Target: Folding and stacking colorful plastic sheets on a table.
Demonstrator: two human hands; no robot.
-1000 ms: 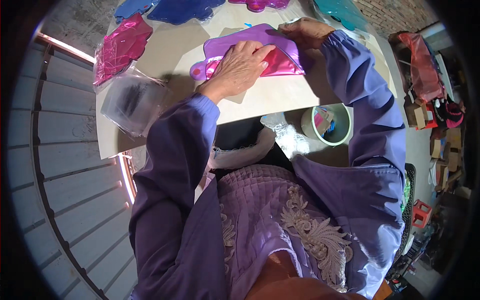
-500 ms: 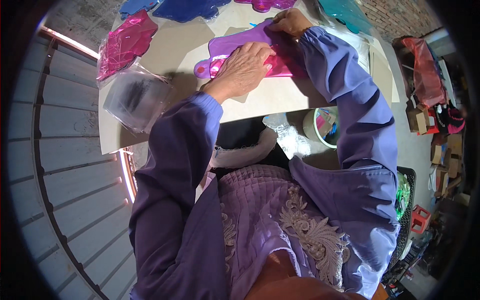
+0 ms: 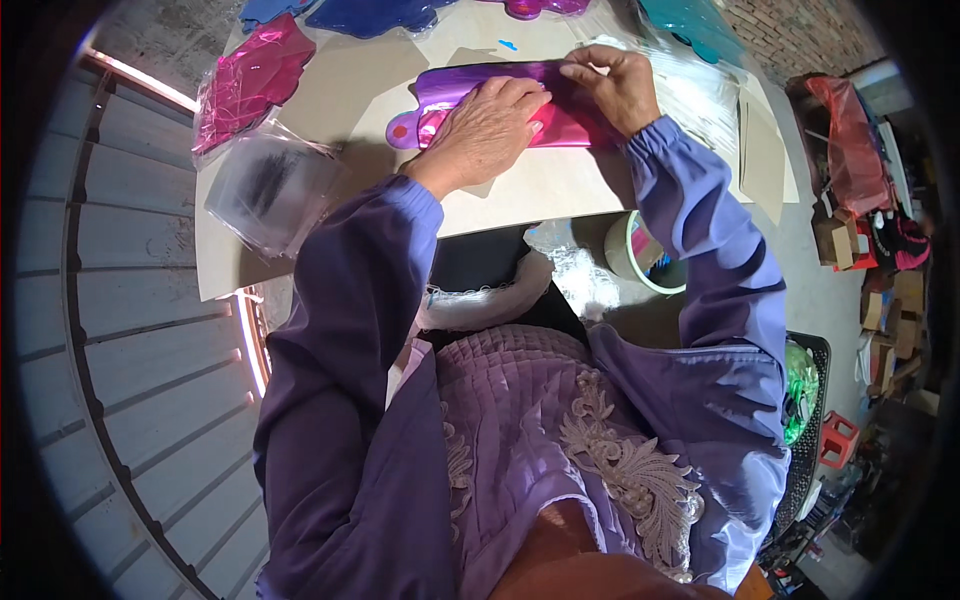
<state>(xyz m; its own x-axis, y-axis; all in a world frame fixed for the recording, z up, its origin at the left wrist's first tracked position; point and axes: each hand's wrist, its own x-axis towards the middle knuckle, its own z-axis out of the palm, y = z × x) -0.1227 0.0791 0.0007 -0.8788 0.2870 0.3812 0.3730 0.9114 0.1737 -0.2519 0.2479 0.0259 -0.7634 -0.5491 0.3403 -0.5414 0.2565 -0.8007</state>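
A folded piece of shiny purple and pink foil [image 3: 448, 88] lies on the table in front of me. It has a rounded lilac tab [image 3: 403, 130] with a red dot at its left end. My left hand [image 3: 482, 125] rests flat across the middle of the foil, fingers stretched out, pressing on it. At the foil's far right edge is my right hand [image 3: 622, 88], its thumb and forefinger pinched together on the rim. My left hand hides part of the pink face.
Around the pale table [image 3: 560, 190] lie a wrapped pink foil piece [image 3: 255, 82], clear plastic sleeves [image 3: 270, 190], blue foil [image 3: 380, 15], teal foil [image 3: 690, 28] and white strips [image 3: 690, 100]. Below the near edge stands a pale green bucket [image 3: 628, 255].
The purple flap has been folded down, making the foil narrower. My right hand has moved slightly right and nearer, and a small blue scrap behind the foil is now uncovered. My left hand stays put.
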